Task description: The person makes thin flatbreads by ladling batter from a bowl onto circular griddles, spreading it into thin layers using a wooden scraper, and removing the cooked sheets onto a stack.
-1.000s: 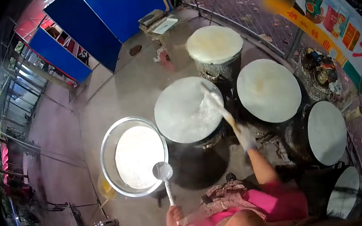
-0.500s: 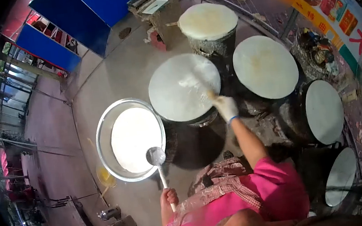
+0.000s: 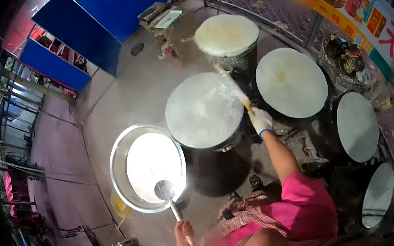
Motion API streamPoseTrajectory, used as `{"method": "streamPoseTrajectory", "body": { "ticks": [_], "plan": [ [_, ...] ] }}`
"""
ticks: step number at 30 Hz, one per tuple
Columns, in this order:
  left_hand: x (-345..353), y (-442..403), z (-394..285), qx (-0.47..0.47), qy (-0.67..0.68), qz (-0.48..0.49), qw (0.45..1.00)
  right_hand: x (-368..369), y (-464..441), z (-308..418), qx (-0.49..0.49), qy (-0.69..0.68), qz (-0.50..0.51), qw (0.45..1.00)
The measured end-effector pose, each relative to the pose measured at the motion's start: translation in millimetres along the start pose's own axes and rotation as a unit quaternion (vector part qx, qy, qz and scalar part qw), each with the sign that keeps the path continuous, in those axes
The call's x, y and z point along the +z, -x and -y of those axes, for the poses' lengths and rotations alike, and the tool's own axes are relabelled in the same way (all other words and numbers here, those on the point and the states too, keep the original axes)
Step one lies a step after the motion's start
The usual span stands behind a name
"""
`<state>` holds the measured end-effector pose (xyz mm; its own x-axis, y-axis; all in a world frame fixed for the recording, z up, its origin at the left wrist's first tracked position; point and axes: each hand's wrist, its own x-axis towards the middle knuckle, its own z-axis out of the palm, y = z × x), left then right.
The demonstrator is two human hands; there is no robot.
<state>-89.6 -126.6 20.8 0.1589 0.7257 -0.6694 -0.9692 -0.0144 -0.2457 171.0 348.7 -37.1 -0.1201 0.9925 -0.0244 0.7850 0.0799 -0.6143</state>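
My left hand (image 3: 184, 230) is wrapped round the handle of a metal ladle (image 3: 164, 190). The ladle's bowl is over the near side of a wide metal basin (image 3: 116, 182) that holds white batter (image 3: 151, 160). In a white glove, my right hand (image 3: 260, 120) grips the wooden handle of a flat batter spreader (image 3: 232, 83), whose blade is coated white. The blade lies along the right edge of a round griddle (image 3: 196, 113) covered with a thin white layer. Whether the blade touches the griddle there, I cannot tell.
More round griddles with pale layers stand around: one behind (image 3: 226, 35), one to the right (image 3: 291, 82), others at far right (image 3: 357, 127) and lower right (image 3: 378, 195). A yellowish container (image 3: 121, 206) sits beside the basin. A block stand (image 3: 170, 25) is at the back.
The spreader has swung from the middle of the griddle to its right edge, with my right hand moving right. The ladle stays at the basin's near side. The view has shifted slightly.
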Motion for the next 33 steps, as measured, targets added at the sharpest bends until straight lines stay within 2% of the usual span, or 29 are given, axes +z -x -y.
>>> {"method": "streamPoseTrajectory", "body": {
  "ticks": [1,2,3,5,7,8,9,11,12,13,15,16,17,19,20,21,23,25,26,27,28,30,32,33],
  "plan": [
    [-1,0,-2,-0.011,-0.004,0.007,1.000,0,-4,10,-0.036,0.064,0.039,0.997],
    [-15,-10,-15,-0.024,0.020,0.046,0.998,12,-4,9,-0.117,0.139,0.061,0.982],
    [-6,-15,-17,-0.002,0.024,0.020,1.000,14,5,9,-0.200,0.139,0.070,0.967],
    [18,-25,-12,0.046,0.045,-0.036,0.997,-3,19,16,-0.204,0.168,0.164,0.951],
    [23,-48,-33,0.073,-0.025,-0.034,0.996,-23,20,5,-0.173,0.149,0.134,0.964],
    [29,-63,-45,0.083,-0.057,-0.046,0.994,-18,12,-6,-0.096,0.132,0.120,0.979],
    [38,-75,-52,0.092,-0.087,-0.059,0.990,-15,17,-14,-0.077,0.119,0.022,0.990],
    [79,-99,-53,0.099,-0.121,-0.066,0.985,-18,34,-4,-0.078,0.195,0.096,0.973],
    [101,-110,-52,0.080,-0.121,-0.056,0.988,-23,45,0,-0.135,0.203,0.099,0.965],
    [120,-119,-47,0.062,-0.119,-0.047,0.990,-50,54,20,-0.126,0.215,0.132,0.959],
    [160,-133,-27,0.081,-0.160,-0.043,0.983,-37,53,-15,-0.128,0.144,0.045,0.980],
    [165,-146,-23,0.105,-0.186,-0.031,0.977,-31,55,-28,-0.089,0.119,0.020,0.989],
    [169,-159,-17,0.126,-0.212,-0.018,0.969,-26,61,-36,-0.070,0.154,0.028,0.985],
    [185,-183,5,0.227,-0.319,-0.074,0.917,-29,96,-10,-0.006,0.239,0.105,0.965],
    [203,-180,27,0.244,-0.368,-0.058,0.895,-11,117,-12,-0.058,0.238,0.081,0.966],
    [196,-199,30,0.260,-0.360,-0.036,0.895,8,136,-15,-0.107,0.238,0.059,0.964],
    [196,-214,33,0.137,-0.274,-0.040,0.951,19,157,9,-0.120,0.129,0.073,0.982],
    [183,-194,12,-0.050,-0.128,0.019,0.990,14,174,20,-0.079,0.065,0.063,0.993],
    [191,-138,29,-0.052,-0.028,0.043,0.997,6,182,19,-0.104,0.025,0.047,0.993],
    [145,-128,10,0.057,-0.273,0.057,0.959,-14,189,25,-0.164,0.063,0.013,0.984],
    [133,-96,31,0.121,-0.318,-0.019,0.940,-22,197,22,-0.194,0.071,0.004,0.978],
    [122,-67,36,0.124,-0.307,-0.071,0.941,-20,212,24,-0.220,0.106,-0.020,0.970],
    [105,-75,19,0.021,-0.179,-0.055,0.982,-15,217,30,-0.226,0.173,-0.036,0.958],
    [109,-78,17,-0.021,-0.157,-0.030,0.987,-14,219,32,-0.250,0.164,-0.088,0.950]
  ]
}}
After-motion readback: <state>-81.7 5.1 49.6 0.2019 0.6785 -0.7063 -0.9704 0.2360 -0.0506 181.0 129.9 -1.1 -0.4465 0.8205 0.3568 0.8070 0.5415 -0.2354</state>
